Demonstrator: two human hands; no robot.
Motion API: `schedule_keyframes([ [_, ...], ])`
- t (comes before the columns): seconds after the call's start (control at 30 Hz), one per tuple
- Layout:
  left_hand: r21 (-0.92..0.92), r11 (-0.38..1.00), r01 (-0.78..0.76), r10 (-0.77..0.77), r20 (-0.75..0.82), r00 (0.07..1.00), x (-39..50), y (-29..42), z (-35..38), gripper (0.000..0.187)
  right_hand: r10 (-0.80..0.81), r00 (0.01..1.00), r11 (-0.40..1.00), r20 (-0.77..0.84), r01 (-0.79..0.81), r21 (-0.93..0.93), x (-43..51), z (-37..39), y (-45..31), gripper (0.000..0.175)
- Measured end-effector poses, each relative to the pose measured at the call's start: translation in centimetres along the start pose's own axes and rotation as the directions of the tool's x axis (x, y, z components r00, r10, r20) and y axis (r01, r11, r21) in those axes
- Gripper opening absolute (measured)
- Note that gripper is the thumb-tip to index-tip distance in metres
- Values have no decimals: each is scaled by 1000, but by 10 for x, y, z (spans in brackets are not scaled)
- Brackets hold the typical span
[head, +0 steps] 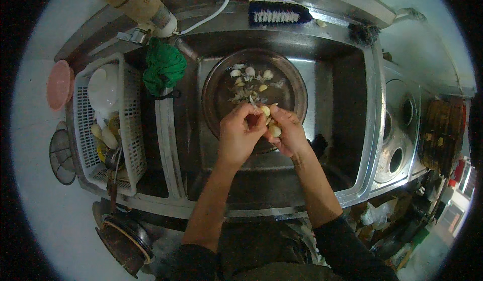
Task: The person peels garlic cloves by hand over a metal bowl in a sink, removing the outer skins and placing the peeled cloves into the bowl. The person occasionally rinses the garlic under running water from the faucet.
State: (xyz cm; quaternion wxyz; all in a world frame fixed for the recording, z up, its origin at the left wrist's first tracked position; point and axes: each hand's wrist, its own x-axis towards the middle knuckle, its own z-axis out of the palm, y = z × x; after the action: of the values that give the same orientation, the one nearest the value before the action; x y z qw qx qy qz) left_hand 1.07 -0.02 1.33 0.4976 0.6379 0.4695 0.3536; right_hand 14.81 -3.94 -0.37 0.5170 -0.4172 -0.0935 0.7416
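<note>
Both my hands meet over a round metal basin (300,88) that stands in the steel sink. Several peeled, pale yellow garlic cloves (275,131) rest in the curled fingers of my right hand (292,132). The thumb and forefinger of my left hand (239,132) are pinched at another garlic clove (265,110) beside the right thumb. A whitish sliver of garlic skin (252,100) sticks up at the left fingertips. Down in the basin lie loose unpeeled garlic cloves (249,71), one yellowish clove (263,88) and papery skins (243,93).
A white plastic basket (132,130) with a white bowl (103,87) and utensils fills the left basin. A green cloth (165,67) hangs over the divider (166,141). On the back ledge lie a brush (279,13) and a dark scouring pad (364,34). A stove (394,145) stands right.
</note>
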Motion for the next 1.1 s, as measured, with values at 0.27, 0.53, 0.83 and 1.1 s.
schedule_keyframes([
  [0.27,-913,206,351,-310,279,909,3,-17,-11,44,-66,994,973,92,43,229,4,-11,-6,33],
  [0.53,-948,190,256,-291,194,937,1,-13,-1,43,-297,946,703,126,306,-642,2,6,-7,26],
  [0.83,-914,368,173,-380,22,925,-8,-1,-2,28,-471,854,402,222,432,-807,9,19,-5,17],
  [1.1,-443,858,260,-333,-94,938,-15,6,-8,16,-404,876,458,263,442,-771,5,13,-19,14],
])
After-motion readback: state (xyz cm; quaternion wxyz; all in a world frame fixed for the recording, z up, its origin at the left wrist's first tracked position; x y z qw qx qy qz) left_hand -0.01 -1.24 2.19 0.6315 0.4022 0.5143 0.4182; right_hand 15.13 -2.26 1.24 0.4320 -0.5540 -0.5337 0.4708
